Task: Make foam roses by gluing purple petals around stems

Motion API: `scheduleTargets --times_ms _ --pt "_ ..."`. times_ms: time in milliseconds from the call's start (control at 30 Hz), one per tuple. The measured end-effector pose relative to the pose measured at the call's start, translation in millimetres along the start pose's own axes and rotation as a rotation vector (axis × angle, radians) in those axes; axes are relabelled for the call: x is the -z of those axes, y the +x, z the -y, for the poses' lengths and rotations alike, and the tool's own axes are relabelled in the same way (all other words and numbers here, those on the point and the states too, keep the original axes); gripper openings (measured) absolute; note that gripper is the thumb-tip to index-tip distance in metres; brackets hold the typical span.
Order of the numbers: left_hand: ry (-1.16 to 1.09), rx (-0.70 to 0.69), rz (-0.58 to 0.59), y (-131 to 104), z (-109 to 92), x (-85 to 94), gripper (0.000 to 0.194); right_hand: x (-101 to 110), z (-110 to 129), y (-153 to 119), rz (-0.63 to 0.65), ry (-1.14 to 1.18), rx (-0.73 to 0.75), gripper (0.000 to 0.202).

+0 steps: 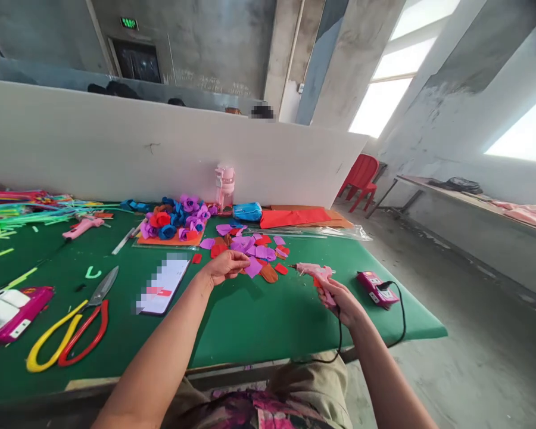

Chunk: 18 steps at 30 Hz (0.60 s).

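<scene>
My left hand is pinched on a purple petal at the near edge of a loose pile of purple, red and brown petals. In my right hand is a pink glue gun, its nozzle pointing left towards the pile. A black cord hangs from its handle. Something orange-red shows beside the fingers of my right hand. Behind and left of the pile, finished purple, blue and red flowers sit on an orange sheet.
Scissors, a phone and another pink glue gun lie left. A magenta power strip is at right. Behind stand a pink bottle, blue pouch and red sheets. Colourful strips cover the far left.
</scene>
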<state>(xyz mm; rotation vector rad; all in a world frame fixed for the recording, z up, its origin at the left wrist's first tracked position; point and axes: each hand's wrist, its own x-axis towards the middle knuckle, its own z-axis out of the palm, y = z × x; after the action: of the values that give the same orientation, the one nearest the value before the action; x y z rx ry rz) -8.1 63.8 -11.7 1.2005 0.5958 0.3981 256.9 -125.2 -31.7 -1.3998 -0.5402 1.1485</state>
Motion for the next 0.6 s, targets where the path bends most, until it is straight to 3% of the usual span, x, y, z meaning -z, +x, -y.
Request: scheduleTargets --times_ms 200,433,500,600 --pt "-0.025 -0.04 -0.009 -5 -5 2.8 0.033 10 -12 18 -0.146 -0.334 0.064 0.03" --pt "0.046 -0.094 -0.087 -7 -7 7.9 0.032 20 -14 33 -0.315 -1.069 0.377 0.04" --pt "0.116 -0.117 -0.129 -7 -7 9.4 0.032 19 -11 29 -0.369 -1.148 0.399 0.04" --pt "0.24 -0.168 -0.169 -7 -8 10.9 0.03 5 -1 21 -0.582 -1.115 0.479 0.042"
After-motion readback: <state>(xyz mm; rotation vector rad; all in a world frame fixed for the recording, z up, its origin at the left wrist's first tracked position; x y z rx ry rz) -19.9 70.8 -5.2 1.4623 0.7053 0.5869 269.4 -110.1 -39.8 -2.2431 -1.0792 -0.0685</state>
